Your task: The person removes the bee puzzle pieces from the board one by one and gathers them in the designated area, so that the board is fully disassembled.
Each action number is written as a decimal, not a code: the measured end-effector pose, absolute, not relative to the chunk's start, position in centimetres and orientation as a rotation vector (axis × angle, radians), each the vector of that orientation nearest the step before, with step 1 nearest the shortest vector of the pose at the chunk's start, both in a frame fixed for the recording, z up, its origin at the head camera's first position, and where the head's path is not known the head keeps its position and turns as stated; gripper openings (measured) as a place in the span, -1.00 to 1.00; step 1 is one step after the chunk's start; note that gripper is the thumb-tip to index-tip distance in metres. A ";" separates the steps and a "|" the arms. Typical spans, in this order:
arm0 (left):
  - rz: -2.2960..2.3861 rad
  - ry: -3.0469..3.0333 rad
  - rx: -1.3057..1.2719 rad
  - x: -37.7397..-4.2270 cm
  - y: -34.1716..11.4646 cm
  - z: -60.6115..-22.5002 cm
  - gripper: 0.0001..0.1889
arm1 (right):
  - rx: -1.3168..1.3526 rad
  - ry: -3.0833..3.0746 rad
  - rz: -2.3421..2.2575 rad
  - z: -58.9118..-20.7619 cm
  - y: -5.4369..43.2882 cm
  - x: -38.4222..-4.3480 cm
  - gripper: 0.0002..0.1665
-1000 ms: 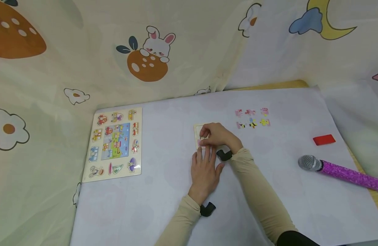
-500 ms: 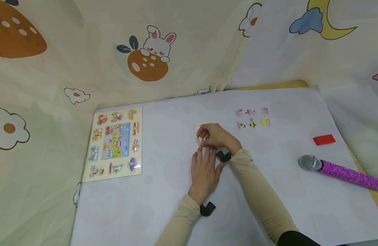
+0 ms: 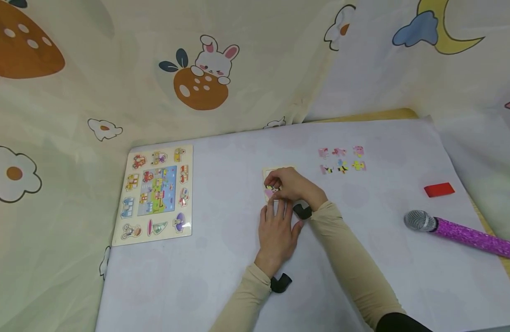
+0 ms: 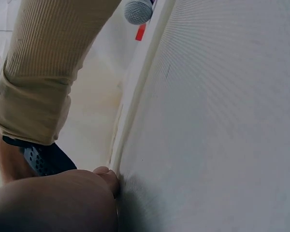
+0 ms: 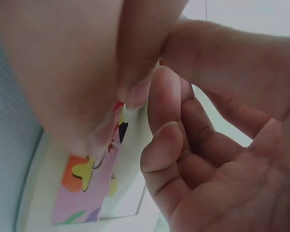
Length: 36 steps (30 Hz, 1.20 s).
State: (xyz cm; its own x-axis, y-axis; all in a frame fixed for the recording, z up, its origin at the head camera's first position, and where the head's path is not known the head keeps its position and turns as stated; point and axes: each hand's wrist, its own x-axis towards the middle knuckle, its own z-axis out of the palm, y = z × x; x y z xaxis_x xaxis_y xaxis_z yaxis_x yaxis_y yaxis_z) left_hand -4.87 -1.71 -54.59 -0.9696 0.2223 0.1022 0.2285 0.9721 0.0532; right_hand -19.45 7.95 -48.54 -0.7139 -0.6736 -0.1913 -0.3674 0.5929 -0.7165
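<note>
My left hand lies palm down with its fingers straight, the fingertips at the near edge of a small picture puzzle board. Curled over that board, my right hand pinches a small puzzle piece between thumb and fingers. Most of the piece is hidden by the fingers. In the right wrist view, a pink printed part with orange and yellow shapes fills one side of the board, beside a pale bare part. The left wrist view shows only a blurred part of the left hand near the table surface.
Several loose pink and yellow puzzle pieces lie in two rows beyond the right hand. A larger vehicle puzzle board is at the left. A red block and a purple microphone lie at the right.
The right hand's fingers have shifted slightly left over the small board, and more of its printed picture shows below them. The left hand has stayed in place.
</note>
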 end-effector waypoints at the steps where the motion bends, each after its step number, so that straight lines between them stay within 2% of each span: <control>1: -0.100 -3.030 -0.347 -4.9 -1.7 -54.6 -0.28 | -0.827 2.383 -0.911 -48.5 7.9 -19.4 -0.59; 9: -0.142 -3.074 -0.331 -4.8 -1.6 -54.5 -0.23 | -0.673 2.441 -0.949 -48.6 9.3 -19.4 -0.60; 23: -0.181 -3.075 -0.310 -5.0 -1.5 -54.1 -0.15 | -0.532 2.647 -1.086 -49.0 18.7 -19.4 -0.55; 36: -0.258 -3.038 -0.297 -5.7 -1.8 -54.0 -0.27 | -0.423 2.741 -1.056 -50.3 24.1 -18.3 -0.50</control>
